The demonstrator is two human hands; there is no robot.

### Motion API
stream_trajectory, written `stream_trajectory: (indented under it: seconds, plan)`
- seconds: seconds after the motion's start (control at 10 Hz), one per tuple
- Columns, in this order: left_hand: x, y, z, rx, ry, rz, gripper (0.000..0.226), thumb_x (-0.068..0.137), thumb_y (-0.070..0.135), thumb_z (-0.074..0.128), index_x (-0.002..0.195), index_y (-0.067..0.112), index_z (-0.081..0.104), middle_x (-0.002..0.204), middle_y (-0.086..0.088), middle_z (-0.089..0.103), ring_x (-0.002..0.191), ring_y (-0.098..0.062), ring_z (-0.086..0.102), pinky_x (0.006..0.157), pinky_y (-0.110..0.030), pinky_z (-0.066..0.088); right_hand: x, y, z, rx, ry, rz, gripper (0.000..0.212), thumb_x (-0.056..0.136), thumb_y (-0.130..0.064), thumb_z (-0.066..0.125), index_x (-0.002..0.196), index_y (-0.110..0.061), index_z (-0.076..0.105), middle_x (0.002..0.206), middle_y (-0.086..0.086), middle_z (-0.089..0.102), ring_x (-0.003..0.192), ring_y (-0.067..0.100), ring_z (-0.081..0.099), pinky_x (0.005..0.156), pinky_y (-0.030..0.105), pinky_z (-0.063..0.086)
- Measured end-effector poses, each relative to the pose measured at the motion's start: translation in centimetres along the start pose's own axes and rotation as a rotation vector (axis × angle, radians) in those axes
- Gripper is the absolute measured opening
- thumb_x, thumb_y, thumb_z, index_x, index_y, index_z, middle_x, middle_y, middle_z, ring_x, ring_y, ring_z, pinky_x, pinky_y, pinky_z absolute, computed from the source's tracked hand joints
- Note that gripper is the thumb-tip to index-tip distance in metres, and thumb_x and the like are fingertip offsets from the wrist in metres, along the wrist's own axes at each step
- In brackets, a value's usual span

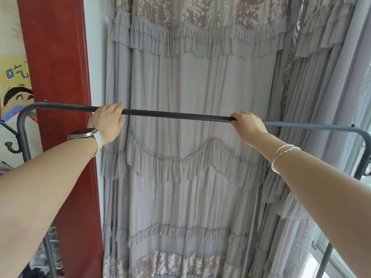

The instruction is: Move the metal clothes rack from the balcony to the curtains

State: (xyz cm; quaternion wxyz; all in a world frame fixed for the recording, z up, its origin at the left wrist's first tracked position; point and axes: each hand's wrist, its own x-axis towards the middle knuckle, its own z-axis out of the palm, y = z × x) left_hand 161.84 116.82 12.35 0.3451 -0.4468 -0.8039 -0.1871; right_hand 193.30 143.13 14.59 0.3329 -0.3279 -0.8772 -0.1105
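Observation:
The metal clothes rack's dark grey top bar (176, 114) runs across the view at chest height, bending down at both ends into uprights. My left hand (108, 121), with a watch on its wrist, grips the bar left of centre. My right hand (249, 125), with thin bangles on the wrist, grips it right of centre. Directly behind the bar hang the grey ruffled curtains (200, 87), filling the middle and right of the view. The rack's feet are out of sight.
A red door frame (58, 77) stands on the left, right behind the rack's left upright (24, 137), which carries a hook (11, 147). A cartoon poster (14, 87) hangs further left. A window (341, 247) lies at the lower right by the right upright.

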Motion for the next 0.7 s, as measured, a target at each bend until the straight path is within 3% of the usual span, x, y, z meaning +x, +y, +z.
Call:
stream_trajectory:
  seconds: [0.3, 0.5, 0.7]
  plan:
    - [-3.3, 0.7, -4.2, -0.097, -0.031, 0.001, 0.046, 0.098, 0.020, 0.038, 0.142, 0.009, 0.043, 0.143, -0.013, 0.051, 0.131, -0.033, 0.046, 0.106, -0.045, 0.038, -4.3, -4.2, -4.8, 0.087, 0.025, 0.086, 0.036, 0.099, -0.018, 0.044, 0.133, -0.010, 0.054, 0.132, 0.013, 0.057, 0.119, 0.035, 0.052, 0.099, 0.042, 0.043]
    - [-8.7, 0.0, -10.2, -0.235, -0.018, -0.005, 0.044, 0.099, 0.025, 0.035, 0.137, 0.009, 0.047, 0.139, -0.014, 0.054, 0.124, -0.036, 0.052, 0.094, -0.046, 0.046, -10.4, -10.2, -9.6, 0.167, 0.066, 0.159, 0.034, 0.097, -0.017, 0.045, 0.127, -0.008, 0.058, 0.126, 0.016, 0.059, 0.113, 0.035, 0.055, 0.093, 0.043, 0.048]
    - [-14.0, -1.4, -15.4, -0.373, -0.006, 0.017, 0.043, 0.099, 0.029, 0.034, 0.133, 0.009, 0.050, 0.134, -0.015, 0.058, 0.118, -0.035, 0.056, 0.092, -0.043, 0.045, -16.3, -15.1, -13.9, 0.201, 0.078, 0.174, 0.031, 0.097, -0.021, 0.048, 0.123, -0.008, 0.060, 0.124, 0.014, 0.062, 0.112, 0.033, 0.057, 0.094, 0.043, 0.048]
